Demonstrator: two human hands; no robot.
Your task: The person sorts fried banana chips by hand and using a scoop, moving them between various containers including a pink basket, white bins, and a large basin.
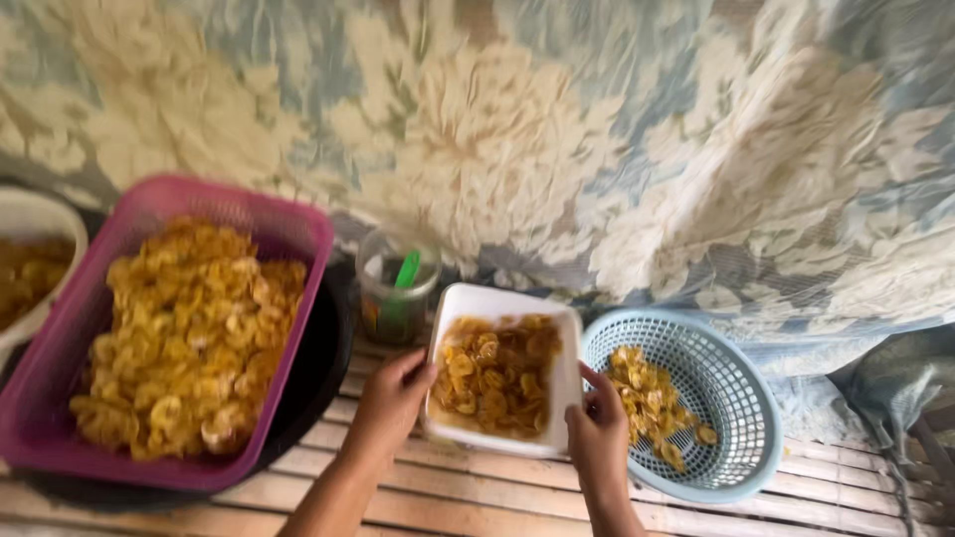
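Both hands grip a white square tub of yellow chips on a slatted bamboo floor

Left hand clasps the tub's near left corner, thumb on the rim, while the right hand pinches its near right edge; the chips inside look glazed and browner than the rest. Just right of the tub, touching it, sits a pale blue round basket with a small heap of chips. To the left stands a magenta rectangular basket piled high with chips, resting in a dark pan. Behind the tub stands a clear jar with a green utensil. A floral cloth hangs behind
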